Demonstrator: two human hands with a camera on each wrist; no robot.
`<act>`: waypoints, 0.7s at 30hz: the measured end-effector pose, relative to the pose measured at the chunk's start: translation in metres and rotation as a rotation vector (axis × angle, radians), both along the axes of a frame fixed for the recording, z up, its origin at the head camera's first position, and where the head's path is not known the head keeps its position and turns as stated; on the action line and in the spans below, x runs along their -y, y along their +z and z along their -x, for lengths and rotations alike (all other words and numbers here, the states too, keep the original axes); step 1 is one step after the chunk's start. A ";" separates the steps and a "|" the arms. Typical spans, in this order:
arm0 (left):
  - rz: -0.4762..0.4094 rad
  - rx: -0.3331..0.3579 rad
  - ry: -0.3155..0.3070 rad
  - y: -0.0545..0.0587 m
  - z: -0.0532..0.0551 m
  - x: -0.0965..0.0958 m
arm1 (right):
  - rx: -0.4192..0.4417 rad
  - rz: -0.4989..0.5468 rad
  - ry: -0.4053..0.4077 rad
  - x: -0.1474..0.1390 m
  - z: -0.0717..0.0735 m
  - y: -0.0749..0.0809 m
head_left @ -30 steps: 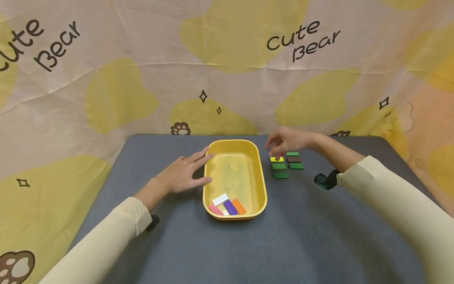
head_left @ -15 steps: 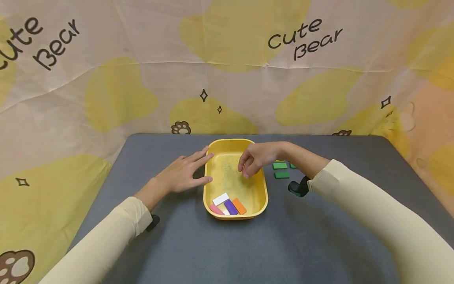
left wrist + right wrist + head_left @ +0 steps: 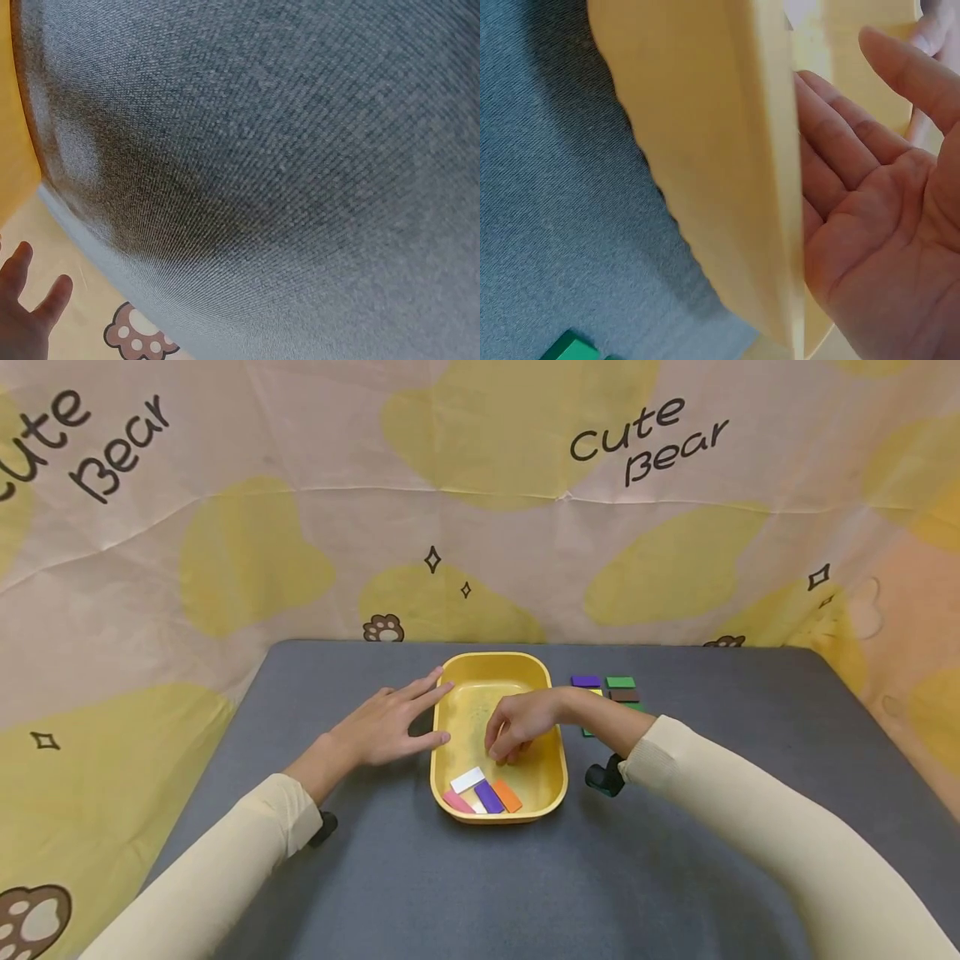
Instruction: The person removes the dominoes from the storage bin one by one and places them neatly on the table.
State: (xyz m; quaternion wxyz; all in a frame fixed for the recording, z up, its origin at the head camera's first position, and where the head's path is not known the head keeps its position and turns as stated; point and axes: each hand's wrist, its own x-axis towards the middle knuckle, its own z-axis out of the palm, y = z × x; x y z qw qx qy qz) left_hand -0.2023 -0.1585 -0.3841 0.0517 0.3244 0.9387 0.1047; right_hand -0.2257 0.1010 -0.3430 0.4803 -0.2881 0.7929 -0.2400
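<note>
Head view: your right hand is down inside the tray, just 12 o'clock of the blocks at its 6 to 7 o'clock end: white block, pink block, purple block, orange block. Your left hand has fingers spread against the rim at 9 to 10 o'clock, gripping nothing.

Right wrist view gives what head hides: right palm bare, thumb well apart from the fingers, no block seen between. Rim covers some fingertips, can't tell about contact there. It also catches your left fingers at 2 o'clock.

Outside the tray, at 2 o'clock, head shows a second purple block, far green block and brown block; your right forearm covers part of that group.

Left wrist view: mostly table, tray wall at 9 o'clock.

Writing: backdrop reads "cute Bear" twice, 11 and 1 o'clock.
</note>
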 end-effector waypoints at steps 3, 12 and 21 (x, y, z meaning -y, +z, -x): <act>-0.002 -0.003 0.000 0.000 0.000 0.000 | 0.023 -0.037 0.000 0.005 0.000 0.000; -0.020 -0.010 -0.013 0.000 0.001 0.001 | 0.060 -0.114 0.020 0.018 -0.003 0.001; -0.031 -0.013 -0.019 -0.001 0.001 0.001 | 0.052 -0.185 0.049 0.027 -0.004 0.003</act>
